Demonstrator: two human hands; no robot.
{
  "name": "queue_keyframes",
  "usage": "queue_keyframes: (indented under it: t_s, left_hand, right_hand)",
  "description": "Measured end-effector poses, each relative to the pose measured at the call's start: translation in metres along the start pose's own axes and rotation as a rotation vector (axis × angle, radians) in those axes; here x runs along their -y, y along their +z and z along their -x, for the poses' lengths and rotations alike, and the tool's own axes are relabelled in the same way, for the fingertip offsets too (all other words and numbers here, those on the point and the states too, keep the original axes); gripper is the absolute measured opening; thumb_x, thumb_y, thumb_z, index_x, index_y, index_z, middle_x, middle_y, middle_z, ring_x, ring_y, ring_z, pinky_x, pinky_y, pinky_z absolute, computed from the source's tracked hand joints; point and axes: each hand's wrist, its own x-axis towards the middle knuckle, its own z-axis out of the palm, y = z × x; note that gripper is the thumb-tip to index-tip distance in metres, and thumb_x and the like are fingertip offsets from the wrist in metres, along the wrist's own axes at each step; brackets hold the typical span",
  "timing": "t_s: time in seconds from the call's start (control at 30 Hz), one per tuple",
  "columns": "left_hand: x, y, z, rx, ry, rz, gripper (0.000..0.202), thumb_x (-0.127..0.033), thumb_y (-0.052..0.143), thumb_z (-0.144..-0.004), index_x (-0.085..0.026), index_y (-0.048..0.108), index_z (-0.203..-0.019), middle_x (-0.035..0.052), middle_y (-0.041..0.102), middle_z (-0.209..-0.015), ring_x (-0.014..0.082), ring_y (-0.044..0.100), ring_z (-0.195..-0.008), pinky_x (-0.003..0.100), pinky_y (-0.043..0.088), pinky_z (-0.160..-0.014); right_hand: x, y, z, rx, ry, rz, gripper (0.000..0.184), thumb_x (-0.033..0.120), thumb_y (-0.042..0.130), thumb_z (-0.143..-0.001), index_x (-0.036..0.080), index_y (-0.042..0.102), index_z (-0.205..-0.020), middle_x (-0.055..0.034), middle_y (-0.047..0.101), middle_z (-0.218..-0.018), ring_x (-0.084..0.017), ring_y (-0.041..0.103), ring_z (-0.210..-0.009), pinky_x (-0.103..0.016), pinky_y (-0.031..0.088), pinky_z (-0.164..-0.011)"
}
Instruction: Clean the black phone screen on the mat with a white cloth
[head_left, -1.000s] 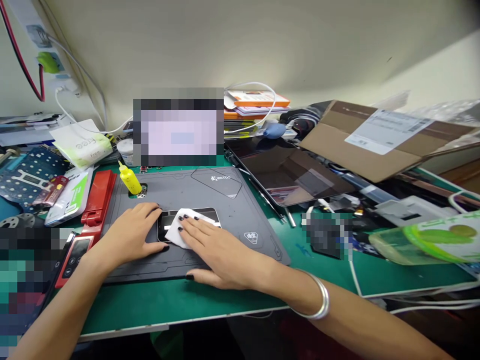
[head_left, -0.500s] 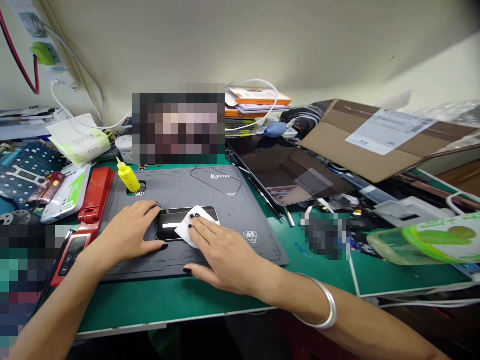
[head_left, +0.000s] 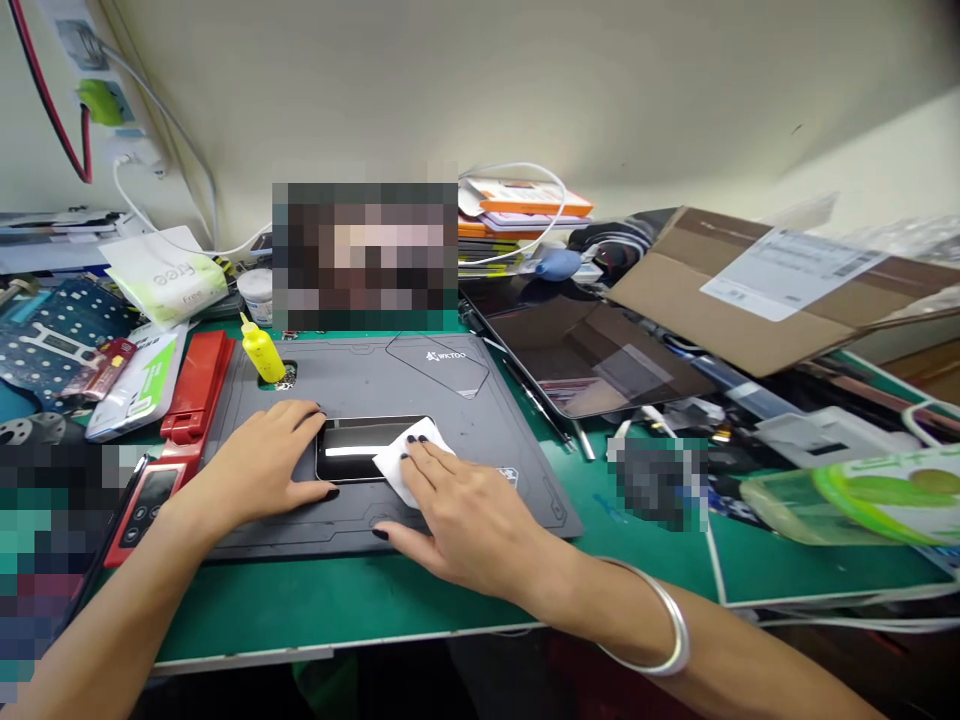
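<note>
A black-faced smartphone [head_left: 352,440] lies flat on the grey work mat [head_left: 345,372], with a bright reflection along its glass. My left hand [head_left: 259,462] steadies its left end, fingers at the far edge and thumb at the near edge. With stretched fingers, my right hand [head_left: 472,515] presses a folded white wipe [head_left: 391,464] onto the right part of the screen; its thumb is spread apart over the mat. That end of the phone is hidden under wipe and hand. A yellow squeeze bottle [head_left: 262,352] stands tilted at the mat's upper left, beside a small cutout holding tiny screws.
Left of the mat is a red device [head_left: 150,490] with a display and buttons. A large dark screen panel [head_left: 592,350] lies to the right, before an open cardboard box [head_left: 750,300]. A tissue pack [head_left: 169,280] and a white jar [head_left: 255,295] stand behind.
My right hand has slid the wipe a little to the right along the phone's screen, uncovering more of the glass. My left hand keeps its place at the phone's left end.
</note>
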Motion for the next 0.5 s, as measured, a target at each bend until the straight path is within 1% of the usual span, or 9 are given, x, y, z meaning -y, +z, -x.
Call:
queue_keyframes:
  t_s: [0.1, 0.23, 0.3, 0.4, 0.5]
  left_hand:
    - [0.0001, 0.0009, 0.0, 0.002, 0.001, -0.009, 0.068, -0.053, 0.07, -0.081, -0.012, 0.053, -0.133, 0.019, 0.053, -0.14, 0.036, 0.052, -0.127, 0.049, 0.048, -0.101]
    - [0.0004, 0.0016, -0.0003, 0.0, 0.004, -0.014, 0.068, -0.053, 0.07, -0.082, -0.012, 0.053, -0.133, 0.019, 0.053, -0.14, 0.0358, 0.051, -0.128, 0.049, 0.047, -0.102]
    - [0.0004, 0.0014, -0.0005, -0.002, 0.004, -0.003, 0.067, -0.052, 0.07, -0.081, -0.013, 0.053, -0.133, 0.0184, 0.053, -0.14, 0.0355, 0.051, -0.128, 0.048, 0.047, -0.103]
    - [0.0002, 0.0004, -0.0004, 0.002, 0.008, 0.011, 0.068, -0.052, 0.071, -0.079, -0.014, 0.053, -0.133, 0.0182, 0.053, -0.141, 0.0352, 0.051, -0.128, 0.049, 0.045, -0.105]
    - [-0.0001, -0.0008, 0.0001, 0.005, 0.017, 0.023, 0.073, -0.055, 0.072, -0.076, -0.013, 0.052, -0.133, 0.0189, 0.052, -0.141, 0.0357, 0.051, -0.128, 0.049, 0.045, -0.106]
  right_hand:
    - [-0.0015, 0.0003, -0.0008, 0.009, -0.119, -0.058, 0.064, 0.055, 0.048, -0.097, -0.002, 0.065, -0.12, -0.0308, 0.064, -0.125, -0.039, 0.061, -0.121, -0.051, 0.057, -0.094]
    - [-0.0036, 0.0025, -0.0033, 0.037, -0.207, -0.141, 0.07, 0.057, 0.051, -0.095, -0.005, 0.059, -0.128, -0.0317, 0.057, -0.134, -0.04, 0.054, -0.129, -0.052, 0.051, -0.103]
    - [-0.0037, 0.0026, -0.0043, 0.071, -0.249, -0.185, 0.073, 0.058, 0.052, -0.094, -0.005, 0.056, -0.131, -0.031, 0.053, -0.139, -0.039, 0.049, -0.134, -0.052, 0.045, -0.109]
    - [-0.0034, 0.0016, -0.0065, 0.15, -0.312, -0.237, 0.073, 0.057, 0.052, -0.095, -0.003, 0.053, -0.137, -0.0273, 0.046, -0.148, -0.037, 0.041, -0.141, -0.051, 0.038, -0.116]
    - [-0.004, 0.0009, -0.0094, 0.207, -0.318, -0.243, 0.072, 0.056, 0.049, -0.096, -0.002, 0.05, -0.14, -0.0248, 0.041, -0.153, -0.036, 0.036, -0.144, -0.05, 0.035, -0.118]
